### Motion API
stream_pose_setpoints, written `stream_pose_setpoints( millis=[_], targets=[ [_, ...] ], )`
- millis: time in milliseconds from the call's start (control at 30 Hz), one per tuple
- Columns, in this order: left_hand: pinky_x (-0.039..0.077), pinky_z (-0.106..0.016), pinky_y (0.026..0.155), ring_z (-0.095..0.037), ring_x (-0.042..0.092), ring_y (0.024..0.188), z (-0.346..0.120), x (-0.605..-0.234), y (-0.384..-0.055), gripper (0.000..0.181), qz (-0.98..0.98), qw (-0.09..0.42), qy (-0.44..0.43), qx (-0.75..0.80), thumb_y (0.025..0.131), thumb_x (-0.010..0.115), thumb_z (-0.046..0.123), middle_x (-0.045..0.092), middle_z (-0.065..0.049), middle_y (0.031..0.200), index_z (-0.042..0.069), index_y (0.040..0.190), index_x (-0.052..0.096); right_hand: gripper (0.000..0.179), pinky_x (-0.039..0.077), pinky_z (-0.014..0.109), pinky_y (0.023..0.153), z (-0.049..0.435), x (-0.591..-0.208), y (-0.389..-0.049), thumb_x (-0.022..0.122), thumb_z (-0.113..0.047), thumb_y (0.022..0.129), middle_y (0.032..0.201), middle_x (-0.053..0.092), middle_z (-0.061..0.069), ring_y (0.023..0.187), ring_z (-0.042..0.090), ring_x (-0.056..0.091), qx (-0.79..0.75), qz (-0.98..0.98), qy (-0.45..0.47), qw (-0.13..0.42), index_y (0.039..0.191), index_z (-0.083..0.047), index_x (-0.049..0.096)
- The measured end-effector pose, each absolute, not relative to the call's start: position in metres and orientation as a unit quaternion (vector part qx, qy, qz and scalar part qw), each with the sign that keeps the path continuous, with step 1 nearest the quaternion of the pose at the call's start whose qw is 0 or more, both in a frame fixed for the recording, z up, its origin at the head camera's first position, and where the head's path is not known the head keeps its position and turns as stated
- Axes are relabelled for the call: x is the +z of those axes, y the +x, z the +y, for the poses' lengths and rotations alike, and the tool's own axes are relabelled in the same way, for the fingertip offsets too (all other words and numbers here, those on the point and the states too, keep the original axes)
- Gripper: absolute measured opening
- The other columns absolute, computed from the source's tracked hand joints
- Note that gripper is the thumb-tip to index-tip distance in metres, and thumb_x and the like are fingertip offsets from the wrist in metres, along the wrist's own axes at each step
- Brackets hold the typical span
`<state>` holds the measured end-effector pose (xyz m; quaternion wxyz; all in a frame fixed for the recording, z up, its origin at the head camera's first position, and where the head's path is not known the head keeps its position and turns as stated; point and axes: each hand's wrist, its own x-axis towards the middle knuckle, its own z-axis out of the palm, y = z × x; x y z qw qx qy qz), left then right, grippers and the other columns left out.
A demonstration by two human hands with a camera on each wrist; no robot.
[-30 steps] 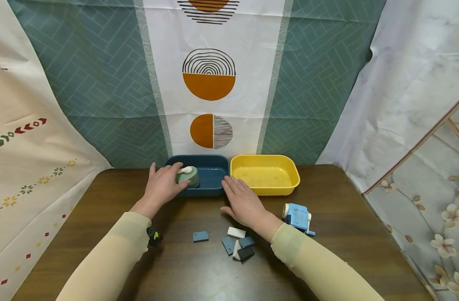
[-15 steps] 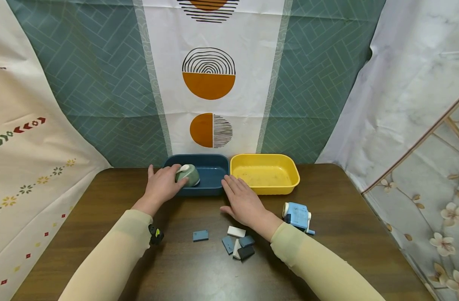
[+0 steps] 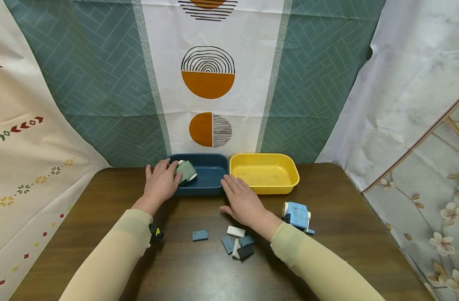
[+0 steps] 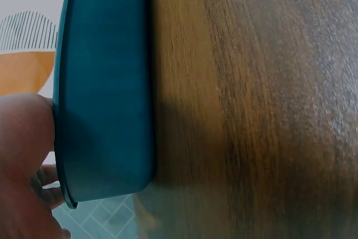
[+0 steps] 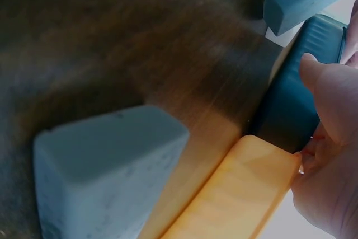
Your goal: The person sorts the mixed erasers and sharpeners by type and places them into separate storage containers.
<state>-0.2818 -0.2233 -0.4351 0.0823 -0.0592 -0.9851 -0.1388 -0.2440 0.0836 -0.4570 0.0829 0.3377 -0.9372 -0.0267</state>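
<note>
My left hand (image 3: 159, 179) reaches over the left end of the dark blue tray (image 3: 199, 191). Its thumb and fingers grip the near left end of a green pencil sharpener (image 3: 186, 170) with white parts, which lies tilted inside. In the left wrist view the thumb (image 4: 25, 132) is at the tray's rim, and the sharpener is hidden behind the wall. My right hand (image 3: 244, 202) lies with straight fingers at the front corners where the blue tray and the yellow tray (image 3: 269, 190) meet. It holds nothing.
Several eraser-like blocks lie in front of my right hand, among them a white block (image 3: 235, 231) and a black block (image 3: 246, 252). Off to their left is a single blue block (image 3: 200, 235). A light blue crank pencil sharpener (image 3: 298, 215) stands beside the right forearm.
The green pencil sharpener has turned and tipped over within the blue tray. My left hand has shifted slightly left with its fingers drawn back; the right hand has stayed in place.
</note>
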Motion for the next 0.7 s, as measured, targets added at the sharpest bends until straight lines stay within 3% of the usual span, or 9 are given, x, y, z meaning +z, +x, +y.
stream_pose_setpoints(
  millis=[700],
  targets=[
    [0.004,-0.08,0.127,-0.05,0.027,0.162,-0.227,-0.431,-0.27,0.063,-0.984,0.093,-0.079,-0.128,0.115,0.06,0.035,0.039,-0.028,0.171,-0.001,0.165,0.046,0.09,0.015,0.045,0.136,0.082,-0.453,-0.244,0.062,-0.058,0.11,0.18,0.027,0.016,0.167,0.031,0.025,-0.028,-0.939,0.336,0.07,0.174,-0.002,0.029]
  ],
)
